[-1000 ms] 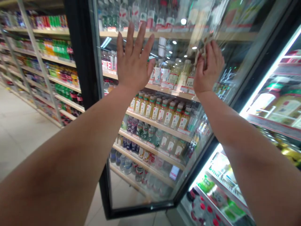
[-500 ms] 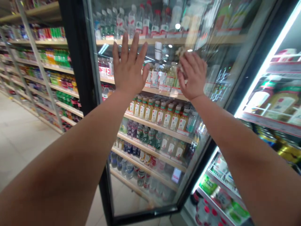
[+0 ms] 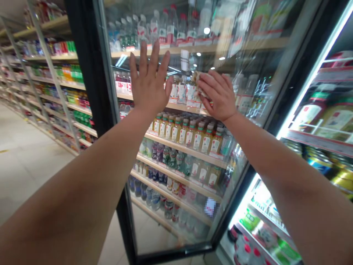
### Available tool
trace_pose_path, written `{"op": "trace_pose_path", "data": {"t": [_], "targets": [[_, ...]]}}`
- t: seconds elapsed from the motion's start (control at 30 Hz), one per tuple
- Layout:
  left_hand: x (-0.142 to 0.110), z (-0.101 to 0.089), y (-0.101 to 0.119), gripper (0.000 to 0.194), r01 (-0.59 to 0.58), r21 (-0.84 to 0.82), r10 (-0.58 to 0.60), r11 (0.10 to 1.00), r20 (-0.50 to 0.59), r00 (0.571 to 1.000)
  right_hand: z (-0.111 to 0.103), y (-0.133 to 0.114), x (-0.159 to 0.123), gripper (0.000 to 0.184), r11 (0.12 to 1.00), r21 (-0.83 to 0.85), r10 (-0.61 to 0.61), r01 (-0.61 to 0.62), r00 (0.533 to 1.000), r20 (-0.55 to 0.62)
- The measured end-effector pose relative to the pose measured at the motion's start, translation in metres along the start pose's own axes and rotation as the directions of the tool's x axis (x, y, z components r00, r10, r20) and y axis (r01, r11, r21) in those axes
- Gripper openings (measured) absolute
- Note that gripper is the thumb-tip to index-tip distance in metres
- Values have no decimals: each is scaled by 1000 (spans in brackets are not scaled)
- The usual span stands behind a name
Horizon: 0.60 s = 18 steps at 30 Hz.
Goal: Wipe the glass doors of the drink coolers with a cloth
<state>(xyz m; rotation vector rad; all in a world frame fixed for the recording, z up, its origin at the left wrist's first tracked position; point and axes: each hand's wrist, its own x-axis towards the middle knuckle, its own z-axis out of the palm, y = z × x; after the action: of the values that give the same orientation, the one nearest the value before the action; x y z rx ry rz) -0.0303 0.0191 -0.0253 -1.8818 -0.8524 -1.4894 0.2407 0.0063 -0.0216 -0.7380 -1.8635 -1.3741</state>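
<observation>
A glass cooler door (image 3: pixel 165 235) with a black frame stands swung open in front of me. My left hand (image 3: pixel 150 81) lies flat against the upper left of the glass, fingers spread, holding nothing. To its right, my right hand (image 3: pixel 219 92) presses a crumpled, light-coloured cloth (image 3: pixel 199 78) to the pane. The fingers lie over the cloth and cover most of it. Bottles on shelves show through the glass behind both hands.
The lit cooler (image 3: pixel 325 132) with bottles and cans opens on the right. Long store shelves (image 3: pixel 66 81) of drinks run back along the left, beside a pale tiled floor (image 3: pixel 27 162). Juice bottles (image 3: pixel 190 136) stand on shelving beyond the door.
My right hand has slid left and slightly down across the glass with the cloth, closer to my left hand. My left hand stays in nearly the same place.
</observation>
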Motion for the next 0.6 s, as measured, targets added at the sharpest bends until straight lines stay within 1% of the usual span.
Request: {"op": "trace_pose_path", "data": {"t": [0.03, 0.07, 0.1, 0.13, 0.17, 0.2, 0.23, 0.27, 0.3, 0.33, 0.37, 0.4, 0.43, 0.47, 0.53, 0.57, 0.6], "targets": [[0, 0, 0, 67, 8, -3, -8, 1000, 5, 1000, 3, 3, 0, 51, 996, -2, 87, -88, 993, -80], [1, -1, 1, 68, 17, -13, -17, 1000, 6, 1000, 7, 6, -1, 51, 981, 8, 190, -192, 966, -175], [1, -1, 1, 69, 25, -25, -25, 999, 7, 1000, 9, 9, -1, 52, 958, 30, 283, -285, 924, -258], [2, -2, 1, 70, 32, -35, -32, 999, 13, 999, 11, 11, -1, 52, 935, 53, 349, -351, 884, -311], [2, -2, 2, 70, 39, -37, -38, 999, 23, 999, 11, 12, -1, 53, 924, 64, 377, -378, 866, -328], [2, -3, 3, 71, 45, -28, -45, 999, 31, 999, 9, 10, -1, 53, 931, 58, 360, -360, 882, -304], [2, -4, 4, 71, 50, -13, -49, 999, 39, 998, 6, 7, -1, 53, 954, 38, 299, -299, 923, -243], [2, -5, 5, 71, 54, 0, -54, 999, 42, 998, 2, 3, -2, 53, 978, 20, 208, -208, 965, -160], [1, -6, 5, 71, 55, 7, -56, 998, 42, 998, -2, -1, -2, 52, 994, 9, 114, -113, 990, -78], [1, -6, 5, 70, 52, 3, -52, 999, 40, 998, -4, -4, -2, 51, 999, 7, 44, -44, 999, -18], [0, -6, 5, 69, 44, -11, -43, 999, 37, 998, -5, -5, -2, 50, 1000, 6, 15, -15, 1000, 11], [0, -5, 4, 68, 31, -33, -30, 999, 34, 999, -4, -5, -2, 50, 999, 1, 36, -36, 999, -11], [0, -3, 2, 67, 17, -54, -15, 998, 26, 1000, -2, -3, -2, 50, 995, -8, 102, -103, 991, -81], [0, -2, 1, 67, 5, -65, -4, 998, 14, 1000, 2, 0, -2, 51, 980, -10, 192, -197, 965, -177], [1, 1, -2, 71, -3, -51, 3, 999, -3, 1000, 8, 6, -2, 52, 931, 17, 345, -364, 867, -360], [2, 2, -2, 72, 2, -29, -3, 1000, -7, 1000, 10, 8, -2, 52, 918, 29, 374, -397, 836, -402], [2, 2, -2, 73, 11, -1, -11, 1000, -5, 1000, 11, 8, -3, 52, 920, 28, 368, -390, 838, -402]]}}
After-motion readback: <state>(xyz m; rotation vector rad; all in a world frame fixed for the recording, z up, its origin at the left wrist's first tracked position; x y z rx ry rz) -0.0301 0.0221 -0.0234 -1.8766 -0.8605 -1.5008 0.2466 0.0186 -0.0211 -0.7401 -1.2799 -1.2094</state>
